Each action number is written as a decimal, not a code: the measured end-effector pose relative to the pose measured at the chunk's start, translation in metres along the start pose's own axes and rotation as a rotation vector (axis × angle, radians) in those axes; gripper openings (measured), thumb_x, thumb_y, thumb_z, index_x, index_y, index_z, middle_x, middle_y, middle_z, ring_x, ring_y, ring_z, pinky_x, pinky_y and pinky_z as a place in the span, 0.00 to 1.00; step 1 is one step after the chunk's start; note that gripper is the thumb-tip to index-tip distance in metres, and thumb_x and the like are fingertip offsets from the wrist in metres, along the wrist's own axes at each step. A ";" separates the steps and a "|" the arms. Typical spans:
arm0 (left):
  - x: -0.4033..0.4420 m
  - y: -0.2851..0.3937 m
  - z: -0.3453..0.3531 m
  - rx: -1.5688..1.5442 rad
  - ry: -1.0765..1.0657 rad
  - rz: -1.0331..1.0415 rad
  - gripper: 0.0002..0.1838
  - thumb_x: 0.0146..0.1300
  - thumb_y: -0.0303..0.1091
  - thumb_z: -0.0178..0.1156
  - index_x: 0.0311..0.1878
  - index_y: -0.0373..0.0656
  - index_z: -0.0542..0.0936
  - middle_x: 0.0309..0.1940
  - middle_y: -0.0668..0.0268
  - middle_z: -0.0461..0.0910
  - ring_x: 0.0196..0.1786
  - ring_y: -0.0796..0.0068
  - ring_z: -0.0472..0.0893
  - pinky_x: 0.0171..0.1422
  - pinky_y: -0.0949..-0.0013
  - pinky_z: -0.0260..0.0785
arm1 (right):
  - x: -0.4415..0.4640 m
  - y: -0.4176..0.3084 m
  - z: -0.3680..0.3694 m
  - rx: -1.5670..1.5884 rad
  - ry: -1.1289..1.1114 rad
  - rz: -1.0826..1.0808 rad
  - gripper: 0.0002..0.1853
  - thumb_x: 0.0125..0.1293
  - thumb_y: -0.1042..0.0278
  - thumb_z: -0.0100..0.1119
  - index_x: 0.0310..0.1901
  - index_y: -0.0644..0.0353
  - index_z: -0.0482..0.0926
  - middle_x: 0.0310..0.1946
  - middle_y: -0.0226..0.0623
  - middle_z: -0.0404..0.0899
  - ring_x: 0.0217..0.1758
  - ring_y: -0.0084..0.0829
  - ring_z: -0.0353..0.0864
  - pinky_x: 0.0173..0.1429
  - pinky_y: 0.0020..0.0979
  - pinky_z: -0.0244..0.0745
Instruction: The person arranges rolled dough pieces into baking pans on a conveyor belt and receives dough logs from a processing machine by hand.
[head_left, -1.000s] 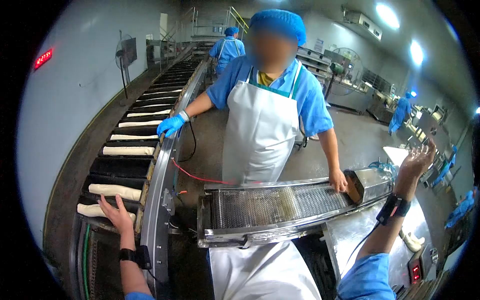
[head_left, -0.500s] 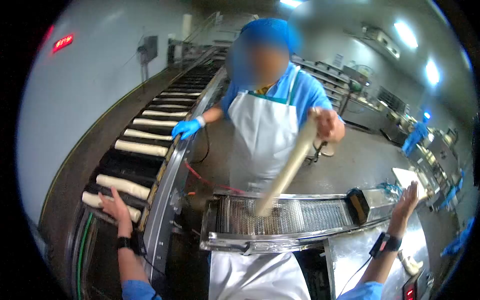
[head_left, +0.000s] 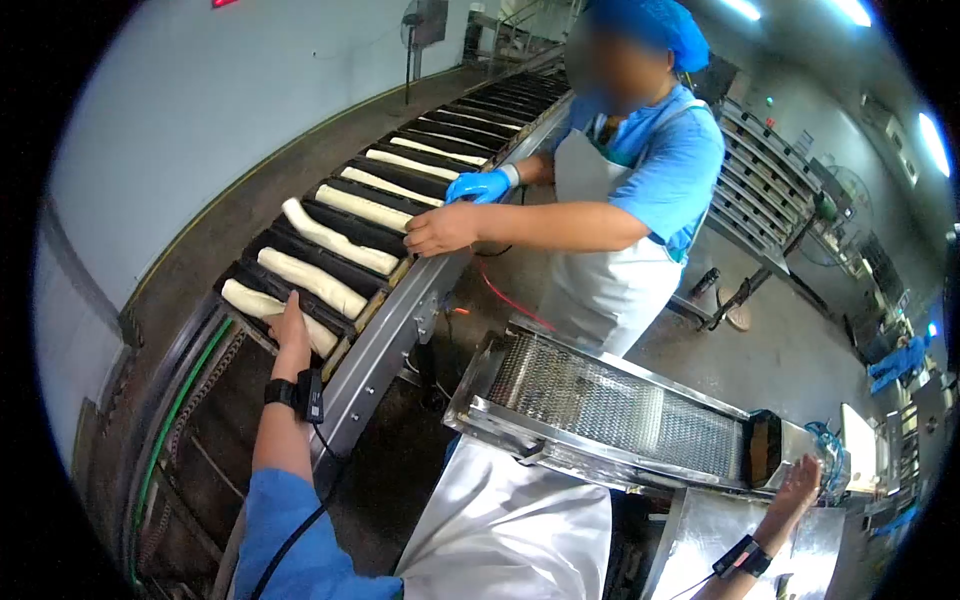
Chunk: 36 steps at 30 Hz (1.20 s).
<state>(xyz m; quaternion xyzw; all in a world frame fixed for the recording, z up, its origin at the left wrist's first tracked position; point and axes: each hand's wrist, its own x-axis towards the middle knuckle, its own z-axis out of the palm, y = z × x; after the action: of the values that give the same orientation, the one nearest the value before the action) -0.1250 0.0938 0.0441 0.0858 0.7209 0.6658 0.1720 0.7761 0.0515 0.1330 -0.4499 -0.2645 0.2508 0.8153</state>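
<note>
At the near end of the tray conveyor, my left hand (head_left: 288, 328) rests against a long pale dough roll (head_left: 257, 302), fingers extended and not wrapped round it. Beside that piece lies another dough roll (head_left: 312, 282), and a slightly bent dough roll (head_left: 340, 238) sits in the tray beyond. Over on the right, my right hand (head_left: 797, 487) is raised with its fingers stretched out, holding nothing, above the steel table (head_left: 815, 540) and near the end of the mesh conveyor (head_left: 620, 405).
A co-worker in a white apron (head_left: 615, 290) stands across from me, with a gloved hand (head_left: 478, 187) and a bare hand (head_left: 440, 230) at the trays. A metal rail (head_left: 400, 345) edges the tray conveyor. Shelving racks (head_left: 765, 180) stand behind.
My view has turned to the left. The co-worker's bare hand has moved from above the mesh conveyor to the trays, and the dough roll it held is out of that hand.
</note>
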 end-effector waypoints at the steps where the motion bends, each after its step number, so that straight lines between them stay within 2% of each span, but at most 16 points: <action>1: -0.001 0.000 -0.001 0.032 -0.005 0.012 0.58 0.59 0.55 0.66 0.76 0.33 0.39 0.72 0.35 0.47 0.72 0.39 0.56 0.75 0.48 0.53 | 0.006 0.012 -0.003 -0.012 0.015 0.047 0.31 0.70 0.53 0.52 0.68 0.64 0.64 0.65 0.46 0.69 0.68 0.37 0.68 0.71 0.38 0.60; 4: -0.017 -0.009 0.001 0.166 0.060 0.063 0.57 0.58 0.55 0.66 0.77 0.37 0.42 0.73 0.37 0.48 0.72 0.40 0.57 0.74 0.47 0.54 | -0.018 0.036 -0.015 -0.125 -0.129 0.083 0.30 0.66 0.47 0.57 0.64 0.58 0.69 0.57 0.36 0.75 0.61 0.32 0.72 0.66 0.36 0.63; 7: -0.076 0.029 0.014 0.556 0.146 0.080 0.52 0.60 0.55 0.64 0.77 0.42 0.47 0.75 0.41 0.45 0.75 0.43 0.53 0.75 0.47 0.51 | -0.059 0.042 0.009 -0.232 -0.027 0.142 0.29 0.63 0.58 0.62 0.64 0.59 0.69 0.46 0.28 0.77 0.46 0.21 0.75 0.50 0.25 0.68; 8: -0.094 0.042 0.020 0.791 0.236 0.273 0.45 0.62 0.47 0.64 0.76 0.44 0.52 0.76 0.44 0.45 0.75 0.44 0.51 0.76 0.47 0.48 | -0.067 0.053 0.001 -0.250 0.005 0.138 0.29 0.63 0.60 0.61 0.64 0.60 0.69 0.45 0.27 0.78 0.44 0.19 0.75 0.47 0.23 0.68; 9: -0.102 0.043 0.021 0.773 0.261 0.583 0.42 0.61 0.41 0.64 0.75 0.44 0.56 0.76 0.46 0.47 0.75 0.45 0.51 0.76 0.47 0.47 | -0.065 0.062 -0.016 -0.276 -0.094 0.212 0.40 0.62 0.54 0.61 0.71 0.65 0.59 0.53 0.34 0.72 0.57 0.28 0.70 0.65 0.36 0.61; 10: -0.112 0.042 0.020 0.745 0.283 0.889 0.39 0.60 0.35 0.63 0.73 0.44 0.59 0.75 0.47 0.49 0.75 0.46 0.52 0.76 0.46 0.46 | -0.062 0.073 -0.031 -0.273 -0.091 0.215 0.40 0.62 0.54 0.61 0.71 0.65 0.59 0.53 0.34 0.72 0.57 0.28 0.70 0.65 0.36 0.61; 12: -0.153 0.062 0.037 0.764 0.080 1.163 0.35 0.56 0.27 0.63 0.69 0.44 0.65 0.73 0.50 0.56 0.74 0.47 0.55 0.76 0.46 0.46 | -0.065 0.090 -0.051 -0.403 -0.042 0.261 0.33 0.61 0.61 0.62 0.66 0.66 0.67 0.48 0.33 0.78 0.46 0.22 0.74 0.49 0.29 0.68; 14: -0.176 0.059 0.057 0.805 -0.175 1.334 0.33 0.53 0.27 0.63 0.66 0.45 0.68 0.68 0.51 0.63 0.71 0.50 0.60 0.75 0.48 0.49 | -0.057 0.114 -0.070 -0.536 -0.060 0.174 0.36 0.60 0.64 0.62 0.68 0.72 0.62 0.53 0.41 0.76 0.48 0.26 0.74 0.51 0.33 0.70; 16: -0.186 0.050 0.075 0.837 -0.492 1.446 0.29 0.52 0.27 0.63 0.61 0.44 0.73 0.66 0.53 0.64 0.69 0.50 0.63 0.73 0.51 0.55 | -0.056 0.133 -0.097 -1.101 -0.173 -0.046 0.39 0.60 0.64 0.61 0.69 0.76 0.59 0.59 0.51 0.73 0.56 0.33 0.74 0.60 0.36 0.69; 17: -0.192 0.051 0.082 0.962 -0.623 1.468 0.26 0.54 0.28 0.62 0.60 0.44 0.75 0.68 0.54 0.63 0.70 0.52 0.63 0.73 0.52 0.57 | -0.040 0.156 -0.126 -1.079 -0.223 0.199 0.40 0.60 0.61 0.60 0.69 0.76 0.59 0.64 0.58 0.68 0.67 0.41 0.68 0.71 0.40 0.59; 18: -0.186 0.039 0.087 0.982 -0.746 1.492 0.26 0.57 0.29 0.62 0.62 0.45 0.74 0.71 0.56 0.61 0.72 0.54 0.61 0.74 0.52 0.56 | -0.065 0.125 -0.086 -1.186 -0.292 0.156 0.41 0.62 0.57 0.61 0.69 0.76 0.57 0.67 0.64 0.63 0.74 0.48 0.59 0.76 0.42 0.52; 20: -0.174 0.021 0.094 1.062 -0.890 1.465 0.26 0.59 0.30 0.61 0.63 0.46 0.73 0.72 0.56 0.59 0.74 0.54 0.58 0.75 0.54 0.55 | -0.071 0.142 -0.089 -1.639 -0.256 0.187 0.44 0.66 0.48 0.58 0.70 0.74 0.54 0.71 0.63 0.54 0.77 0.51 0.51 0.78 0.45 0.45; 21: -0.168 0.018 0.097 1.100 -0.907 1.390 0.27 0.59 0.30 0.61 0.64 0.46 0.73 0.73 0.56 0.58 0.74 0.54 0.57 0.76 0.54 0.54 | -0.078 0.142 -0.077 -1.821 -0.250 0.254 0.46 0.70 0.39 0.48 0.72 0.73 0.49 0.75 0.60 0.46 0.80 0.50 0.42 0.80 0.45 0.37; 23: -0.155 0.011 0.097 1.228 -0.873 1.250 0.27 0.58 0.30 0.61 0.64 0.46 0.74 0.74 0.55 0.56 0.76 0.54 0.55 0.77 0.56 0.53 | -0.086 0.142 -0.066 -1.872 -0.270 0.177 0.46 0.70 0.37 0.43 0.73 0.74 0.47 0.75 0.59 0.45 0.80 0.51 0.42 0.80 0.46 0.37; 25: -0.152 0.007 0.102 1.194 -0.825 1.344 0.28 0.57 0.31 0.62 0.63 0.41 0.74 0.74 0.53 0.55 0.76 0.53 0.55 0.77 0.57 0.53 | -0.086 0.142 -0.056 -1.921 -0.264 0.135 0.45 0.74 0.37 0.33 0.73 0.75 0.43 0.76 0.58 0.42 0.80 0.50 0.39 0.80 0.46 0.34; 36: -0.145 0.007 0.110 1.074 -0.886 1.010 0.26 0.55 0.34 0.63 0.58 0.39 0.76 0.72 0.53 0.59 0.74 0.54 0.58 0.76 0.56 0.55 | -0.064 0.154 -0.012 -1.868 -0.289 0.004 0.43 0.72 0.44 0.39 0.72 0.78 0.43 0.75 0.63 0.39 0.80 0.55 0.34 0.81 0.48 0.32</action>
<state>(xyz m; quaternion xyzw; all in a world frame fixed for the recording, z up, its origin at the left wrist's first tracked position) 0.0480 0.1459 0.0647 0.7182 0.6801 0.1362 0.0566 0.7100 0.0753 -0.0189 -0.8859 -0.4561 -0.0077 0.0841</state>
